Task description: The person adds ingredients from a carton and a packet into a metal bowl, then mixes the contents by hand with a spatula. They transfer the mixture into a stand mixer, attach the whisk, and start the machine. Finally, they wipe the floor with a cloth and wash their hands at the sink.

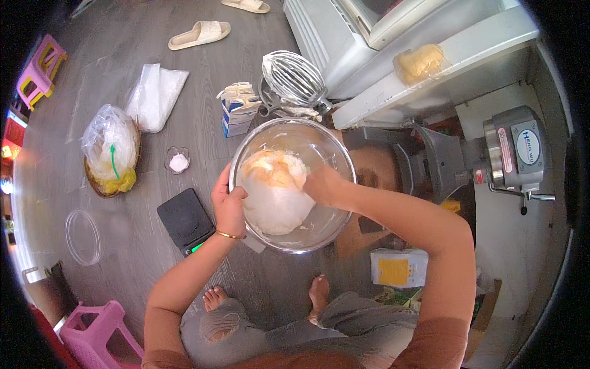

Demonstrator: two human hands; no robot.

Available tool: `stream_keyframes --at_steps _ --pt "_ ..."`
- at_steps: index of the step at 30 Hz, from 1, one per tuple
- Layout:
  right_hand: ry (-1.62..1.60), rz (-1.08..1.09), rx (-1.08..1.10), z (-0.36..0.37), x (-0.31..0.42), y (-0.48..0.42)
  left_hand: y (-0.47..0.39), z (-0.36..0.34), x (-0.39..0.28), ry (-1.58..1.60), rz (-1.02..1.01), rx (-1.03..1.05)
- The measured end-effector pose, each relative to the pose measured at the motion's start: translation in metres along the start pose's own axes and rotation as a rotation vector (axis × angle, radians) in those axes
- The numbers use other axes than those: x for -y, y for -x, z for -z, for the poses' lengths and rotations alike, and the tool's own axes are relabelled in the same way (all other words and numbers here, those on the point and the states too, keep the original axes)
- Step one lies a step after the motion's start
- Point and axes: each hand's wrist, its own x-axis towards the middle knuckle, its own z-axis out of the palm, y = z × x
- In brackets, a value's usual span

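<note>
A large shiny metal mixing bowl (295,249) stands before me on the floor. In it lies a mound of white flour (279,203), with a wet yellow-orange patch (267,167) on its far side that looks like egg. My left hand (229,203) grips the bowl's left rim, thumb inside and fingers outside. Inside the bowl, my right hand (326,186) is at the right edge of the mound. It is blurred and its fingers are curled out of sight, so whether they hold any of the mixture cannot be told.
Left of the bowl are a black digital scale (185,219), a small glass dish of white powder (178,161) and a basket (94,182) with plastic bags. Beyond it stand an opened carton (238,110) and a coated wire whisk (295,78). A mixer (516,147) is at right.
</note>
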Motion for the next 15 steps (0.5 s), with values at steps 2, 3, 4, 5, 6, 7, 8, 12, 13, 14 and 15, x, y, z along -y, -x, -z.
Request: stream_keyframes --at_steps 2,3,4,5,6,7,8,12,13,14,15 --pt "-0.138 0.015 -0.023 -0.008 0.011 0.007 -0.003 0.001 0.0 0.01 0.009 -0.003" --pt "-0.223 -0.006 -0.018 -0.003 0.019 0.01 -0.004 0.002 -0.001 0.004 0.012 0.0" --pt "-0.307 -0.027 -0.013 0.0 0.025 0.01 -0.005 0.002 -0.001 -0.001 0.015 0.003" --pt "-0.393 -0.063 -0.096 0.0 0.028 0.006 -0.005 0.003 -0.001 -0.004 0.014 0.004" --pt "-0.477 -0.106 -0.181 0.0 0.031 0.002 -0.006 0.002 -0.002 -0.006 0.013 0.01" --pt "-0.561 -0.15 -0.267 0.001 0.034 -0.002 -0.005 0.001 -0.003 -0.008 0.011 0.015" --pt "-0.421 -0.231 -0.315 0.002 0.036 -0.008 -0.005 -0.001 -0.005 -0.012 0.025 0.019" --pt "-0.007 -0.437 -0.23 -0.003 0.031 -0.021 -0.005 -0.001 -0.006 -0.044 0.045 0.012" --pt "0.064 -0.465 -0.143 -0.006 0.029 -0.018 -0.006 0.0 -0.006 -0.048 0.039 0.011" --pt "-0.064 -0.382 -0.128 -0.013 0.028 -0.011 -0.007 0.002 -0.006 -0.058 0.032 0.007" --pt "-0.185 -0.302 -0.111 -0.017 0.026 0.0 -0.007 0.002 -0.005 -0.061 0.023 0.005"
